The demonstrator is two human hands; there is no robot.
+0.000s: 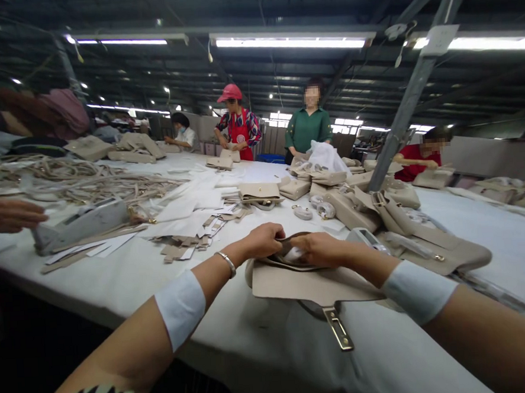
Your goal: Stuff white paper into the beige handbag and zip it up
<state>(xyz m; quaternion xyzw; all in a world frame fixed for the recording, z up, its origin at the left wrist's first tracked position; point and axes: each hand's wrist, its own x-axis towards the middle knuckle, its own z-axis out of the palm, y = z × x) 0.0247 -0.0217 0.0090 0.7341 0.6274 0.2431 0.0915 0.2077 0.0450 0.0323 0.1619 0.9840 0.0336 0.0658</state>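
Note:
A beige handbag point(289, 281) lies on the table in front of me, its flap folded toward me and a gold-coloured clasp plate point(339, 329) hanging from the flap's strap. My left hand point(265, 239) pinches the far left rim of the bag's mouth. Fingers of my right hand point(322, 249) reach into the opening from the right and are curled; what they grip is hidden. Something white point(294, 255) shows inside the bag, beside my right fingertips.
Beige bags point(352, 209) and plastic-wrapped parts are heaped at right, near a slanted metal post point(410, 92). Leftward lie cut strips point(185, 245), white sheets point(178, 210), a grey dispenser-like object point(84, 225) and another person's hand point(10, 213). Several people work across the table.

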